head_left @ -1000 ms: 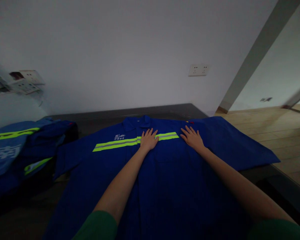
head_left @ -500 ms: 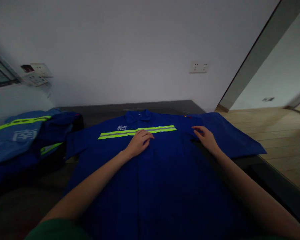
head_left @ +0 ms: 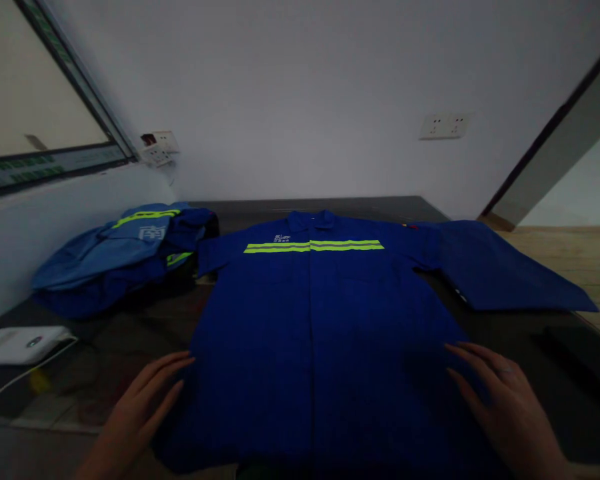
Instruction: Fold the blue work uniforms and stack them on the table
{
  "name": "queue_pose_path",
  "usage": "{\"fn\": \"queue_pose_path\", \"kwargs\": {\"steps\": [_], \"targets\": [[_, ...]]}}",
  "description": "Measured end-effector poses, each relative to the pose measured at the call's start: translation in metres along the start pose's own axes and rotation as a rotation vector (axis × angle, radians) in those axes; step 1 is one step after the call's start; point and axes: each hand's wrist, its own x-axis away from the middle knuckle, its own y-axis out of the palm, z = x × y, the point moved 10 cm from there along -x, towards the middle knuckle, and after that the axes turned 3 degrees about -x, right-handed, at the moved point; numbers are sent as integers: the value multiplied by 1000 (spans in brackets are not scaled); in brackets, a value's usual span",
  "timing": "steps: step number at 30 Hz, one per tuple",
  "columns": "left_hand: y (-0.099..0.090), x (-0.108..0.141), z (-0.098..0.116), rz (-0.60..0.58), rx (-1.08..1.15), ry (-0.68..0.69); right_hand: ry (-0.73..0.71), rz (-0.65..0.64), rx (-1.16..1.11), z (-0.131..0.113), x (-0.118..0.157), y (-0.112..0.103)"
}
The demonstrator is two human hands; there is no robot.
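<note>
A blue work shirt point(head_left: 310, 320) with yellow-green reflective stripes lies spread flat, front up, its collar toward the wall. At its lower left edge is my left hand point(head_left: 147, 400), fingers stretched out and the tips near or on the cloth. My right hand point(head_left: 500, 393) is over the shirt's lower right side, open, with a gap between thumb and fingers. Neither hand grips any cloth. Whether the fingertips press on the fabric, I cannot tell.
More blue work clothes point(head_left: 120, 253) are heaped at the left by the wall. A white device with a cable point(head_left: 25, 345) sits in front of them. A flat blue piece point(head_left: 510, 267) lies at the right on the dark table point(head_left: 370, 204). Wall sockets point(head_left: 444, 126) are behind.
Both hands have moved from the shirt's chest and right sleeve down to its lower sides, farther apart. The view has turned left, showing the window and white device.
</note>
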Motion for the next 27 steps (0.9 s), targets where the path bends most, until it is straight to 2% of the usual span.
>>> {"fn": "queue_pose_path", "kwargs": {"steps": [2,5,6,8,11,13,16,20,24,27], "targets": [[-7,37,5,48,-40,-2,-168,-41,-125,-70,19,17],[-6,86,13,119,-96,30,-521,-191,-233,-176,60,50],[-2,99,15,135,-115,42,-594,-240,-225,-201,72,61],[10,118,19,153,-161,53,-666,-312,-154,-233,89,82],[26,132,25,189,-218,43,-696,-324,11,-251,99,101],[31,133,28,204,-210,34,-715,-281,98,-254,101,102],[31,132,28,177,-125,21,-760,-231,114,-255,104,94],[16,136,26,146,53,5,-831,-257,-40,-257,106,73],[3,146,12,166,203,-177,-855,-205,-140,-260,100,47],[5,154,8,179,305,-367,-865,-205,-151,-263,99,40]]}}
